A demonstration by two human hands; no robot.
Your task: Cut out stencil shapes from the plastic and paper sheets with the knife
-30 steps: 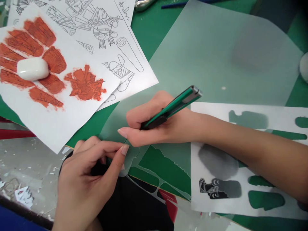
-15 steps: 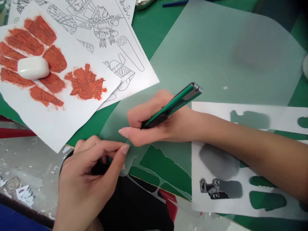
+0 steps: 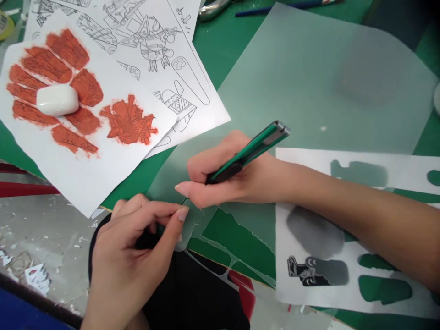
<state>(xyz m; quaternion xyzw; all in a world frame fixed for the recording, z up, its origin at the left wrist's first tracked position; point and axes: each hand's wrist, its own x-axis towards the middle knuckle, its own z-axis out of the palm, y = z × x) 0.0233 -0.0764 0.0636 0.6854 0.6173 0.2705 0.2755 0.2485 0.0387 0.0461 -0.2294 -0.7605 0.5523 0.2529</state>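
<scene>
My right hand (image 3: pixel 220 176) is closed around a green and black craft knife (image 3: pixel 249 151), its tip pointing down at the near corner of a large translucent sheet (image 3: pixel 302 78). Right below it, my left hand (image 3: pixel 132 256) pinches a small cut flap of that sheet (image 3: pixel 190 224) between thumb and forefinger. The blade itself is hidden behind my right fingers. Several long shapes have been cut out of the sheet just right of the flap, and the green cutting mat (image 3: pixel 220 41) shows through them.
A white paper with orange-red prints (image 3: pixel 85 151) lies at the left with a white oval block (image 3: pixel 57 99) on it. Line-drawing sheets (image 3: pixel 151 41) lie behind it. A white stencil sheet with cut-outs (image 3: pixel 309 275) lies under my right forearm. Paper scraps litter the grey surface (image 3: pixel 41 238).
Both hands stay in the same grip. The whole view has shifted slightly right and down, from a small head movement.
</scene>
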